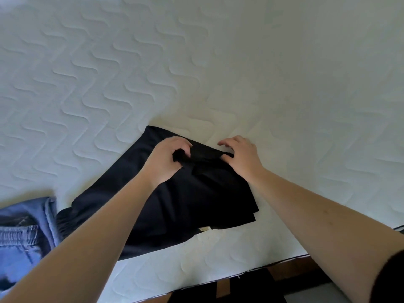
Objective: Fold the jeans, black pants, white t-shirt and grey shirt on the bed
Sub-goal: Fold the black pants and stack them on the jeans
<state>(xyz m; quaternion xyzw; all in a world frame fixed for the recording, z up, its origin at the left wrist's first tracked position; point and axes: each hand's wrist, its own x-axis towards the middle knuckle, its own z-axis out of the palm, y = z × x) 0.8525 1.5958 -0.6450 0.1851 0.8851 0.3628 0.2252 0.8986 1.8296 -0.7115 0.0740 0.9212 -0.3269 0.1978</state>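
The black pants [175,204] lie partly folded on the white quilted bed [196,73], near its front edge. My left hand [168,160] pinches a raised fold of the black fabric at the far end of the pants. My right hand [240,156] grips the same fold at its right end, fingers curled over the edge. The blue jeans [21,232] lie at the left front of the bed, touching the pants' waistband. The white t-shirt and grey shirt are not in view.
The bed's front edge [240,274] runs diagonally at the lower right, with dark wooden floor [295,272] and a dark object [229,296] below it. The mattress stretches far beyond the pants.
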